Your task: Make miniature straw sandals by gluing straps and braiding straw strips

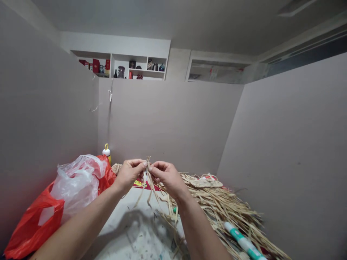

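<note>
Near the middle of the view, my left hand (133,172) and my right hand (164,174) meet over the table. Both are closed, thumb against fingers, on a small bunch of dried straw strands (149,177). A short knotted tuft sticks up between the fingertips, while loose ends hang below toward the table. How the strands cross inside the fingers is hidden. To the right, beyond and under my right forearm, lies a large heap of dried straw (217,198).
Red and clear plastic bags (78,180) lie at the left, with a yellow-and-white bottle (106,151) behind. A green-and-white roll (244,241) rests on the straw. The stained white table (130,231) is enclosed by grey partitions (170,122). Shelves (138,74) hang beyond.
</note>
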The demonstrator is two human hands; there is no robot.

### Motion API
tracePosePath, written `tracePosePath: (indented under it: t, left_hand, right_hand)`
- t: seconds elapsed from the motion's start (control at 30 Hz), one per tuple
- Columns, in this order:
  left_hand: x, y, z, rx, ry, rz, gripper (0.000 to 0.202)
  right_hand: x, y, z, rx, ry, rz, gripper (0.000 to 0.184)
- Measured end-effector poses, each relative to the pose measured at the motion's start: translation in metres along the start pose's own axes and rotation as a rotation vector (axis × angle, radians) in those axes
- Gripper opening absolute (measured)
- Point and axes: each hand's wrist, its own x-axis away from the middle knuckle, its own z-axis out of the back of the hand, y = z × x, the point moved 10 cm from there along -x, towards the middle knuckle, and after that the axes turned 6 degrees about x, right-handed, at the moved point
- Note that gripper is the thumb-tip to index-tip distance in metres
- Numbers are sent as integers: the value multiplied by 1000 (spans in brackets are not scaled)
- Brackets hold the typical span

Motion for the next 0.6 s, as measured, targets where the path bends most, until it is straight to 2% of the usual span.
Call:
tracePosePath:
  t: [0.2, 0.4, 0.6]
  left_hand:
    - [0, 5, 5, -69, 59, -36, 27]
    - [0, 4, 4, -75, 44, -10, 25]
    - [1, 8, 3, -93, 40, -1, 25]
  right_hand:
    - [0, 1, 2, -45, 18, -8, 33]
    - [0, 8, -1, -141, -20, -50, 28]
    - [0, 10, -2, -143, -62, -44, 21]
